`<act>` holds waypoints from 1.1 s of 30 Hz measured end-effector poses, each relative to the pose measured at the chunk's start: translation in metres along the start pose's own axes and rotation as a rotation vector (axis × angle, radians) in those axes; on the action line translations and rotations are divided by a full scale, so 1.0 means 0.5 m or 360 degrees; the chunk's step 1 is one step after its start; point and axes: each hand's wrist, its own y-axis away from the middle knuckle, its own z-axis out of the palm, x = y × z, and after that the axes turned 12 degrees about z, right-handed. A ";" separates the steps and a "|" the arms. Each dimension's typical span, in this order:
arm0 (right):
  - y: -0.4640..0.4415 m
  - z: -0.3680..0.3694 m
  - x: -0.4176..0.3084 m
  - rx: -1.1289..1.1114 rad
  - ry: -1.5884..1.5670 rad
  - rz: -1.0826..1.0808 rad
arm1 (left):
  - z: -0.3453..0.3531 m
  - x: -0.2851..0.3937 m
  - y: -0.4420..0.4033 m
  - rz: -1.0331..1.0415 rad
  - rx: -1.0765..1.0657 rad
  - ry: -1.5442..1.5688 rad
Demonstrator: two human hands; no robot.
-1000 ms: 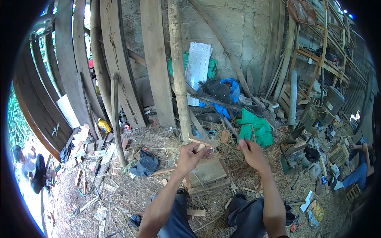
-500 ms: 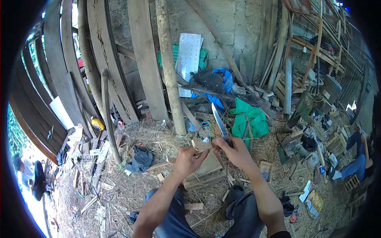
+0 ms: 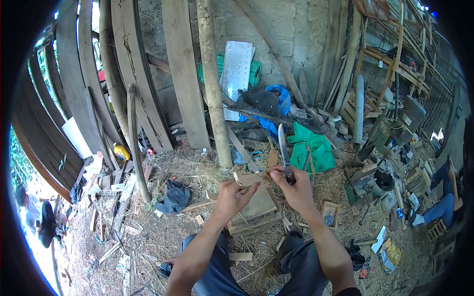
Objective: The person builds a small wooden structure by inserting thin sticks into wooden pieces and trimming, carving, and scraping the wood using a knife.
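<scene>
Left hand with its grip closed around a small wood piece, right hand with its grip closed on a knife, blade pointing up, wood piece held just beside the right hand, above a wooden box between the person's knees.

head cam, worn on head, facing fwd & down, wide view, hands mid-distance

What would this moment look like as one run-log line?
left hand: grips wood piece | right hand: holds knife, blade up | wooden box: below hands
</scene>
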 end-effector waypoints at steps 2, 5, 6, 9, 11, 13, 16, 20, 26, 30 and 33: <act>0.001 0.006 -0.004 0.0036 -0.0046 0.0049 | 0.003 0.003 0.000 -0.0005 -0.0041 -0.0009; 0.011 0.009 -0.029 -0.0012 -0.0017 0.0103 | 0.012 0.002 0.007 -0.0106 -0.0160 -0.0081; 0.015 0.009 -0.035 0.0051 0.0173 -0.0140 | 0.014 0.003 0.007 -0.0200 -0.0240 -0.0138; 0.006 0.017 -0.020 0.0139 0.0296 -0.0563 | 0.008 0.014 -0.003 -0.0476 -0.0340 -0.0014; 0.004 0.015 -0.007 0.0168 0.0222 -0.0740 | 0.036 0.006 0.006 -0.0465 -0.0084 0.0286; 0.009 0.006 0.001 -0.0113 -0.0423 0.0264 | 0.055 0.003 0.011 -0.0449 0.0166 0.0582; 0.012 0.011 -0.009 -0.0267 -0.1017 0.0411 | 0.049 0.012 0.006 -0.0518 0.0133 0.0621; 0.014 0.024 -0.003 -0.0188 -0.1161 0.0465 | 0.038 0.017 0.006 -0.0453 -0.0117 0.0373; 0.016 0.026 -0.013 -0.0143 -0.1190 0.0516 | 0.040 0.009 0.014 -0.0334 -0.0115 0.0199; 0.019 0.022 -0.030 0.0352 0.0116 -0.0060 | 0.024 0.010 0.004 -0.0160 -0.0064 -0.0053; 0.024 0.017 -0.043 0.0311 0.0363 -0.0056 | 0.032 -0.001 0.010 -0.0009 0.0103 -0.0056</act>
